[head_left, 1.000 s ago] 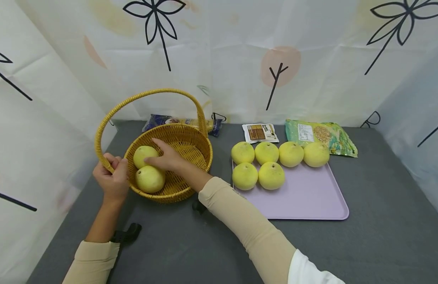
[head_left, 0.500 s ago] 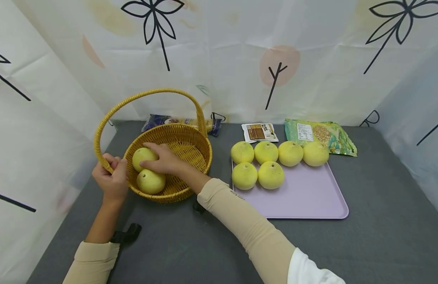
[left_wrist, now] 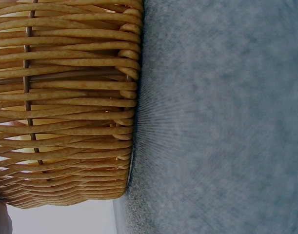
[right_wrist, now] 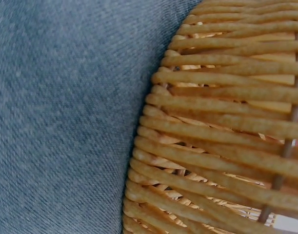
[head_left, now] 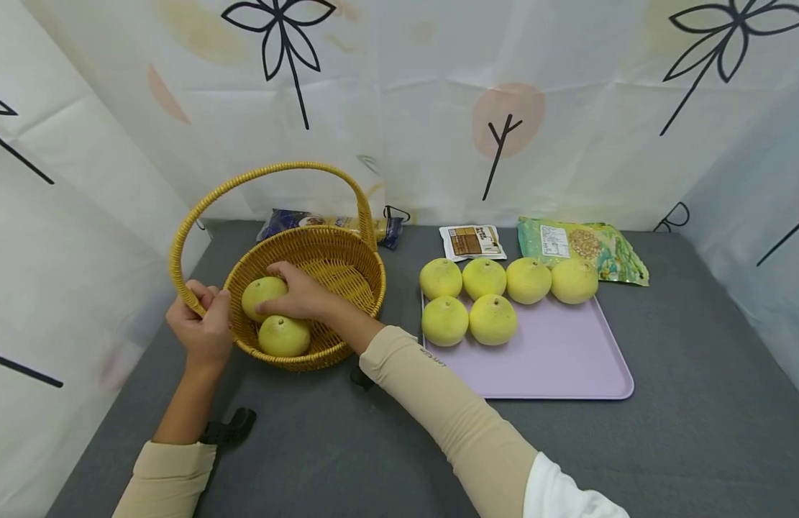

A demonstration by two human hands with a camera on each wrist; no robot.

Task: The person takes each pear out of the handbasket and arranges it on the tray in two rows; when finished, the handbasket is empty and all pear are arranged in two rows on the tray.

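In the head view my left hand (head_left: 201, 324) grips the base of the arched handle (head_left: 263, 173) of a yellow wicker basket (head_left: 308, 360). My right hand (head_left: 298, 291) reaches into the basket, thumb and fingers around the far yellow grapefruit (head_left: 262, 293). Its fingertips are partly hidden. Just nearer, a second grapefruit (head_left: 284, 337) lies at the basket's left side. In both wrist views only the woven basket wall (left_wrist: 80, 102) and the cloth fill most of the picture; the right wrist view shows the wicker wall (right_wrist: 227, 117) close up, without the hand.
On the right, a lilac tray (head_left: 561, 360) carries several grapefruits (head_left: 492, 320) in two rows. Behind it lie a small white-and-brown packet (head_left: 473, 242) and a green bag (head_left: 583, 248). A blue-and-yellow packet (head_left: 389, 232) lies behind the basket. Dark grey cloth (head_left: 347, 460) covers the table.
My right hand's fingers have come down around the far grapefruit, which has shifted slightly nearer. The near grapefruit has moved a little right and nearer. My left hand stays on the handle.
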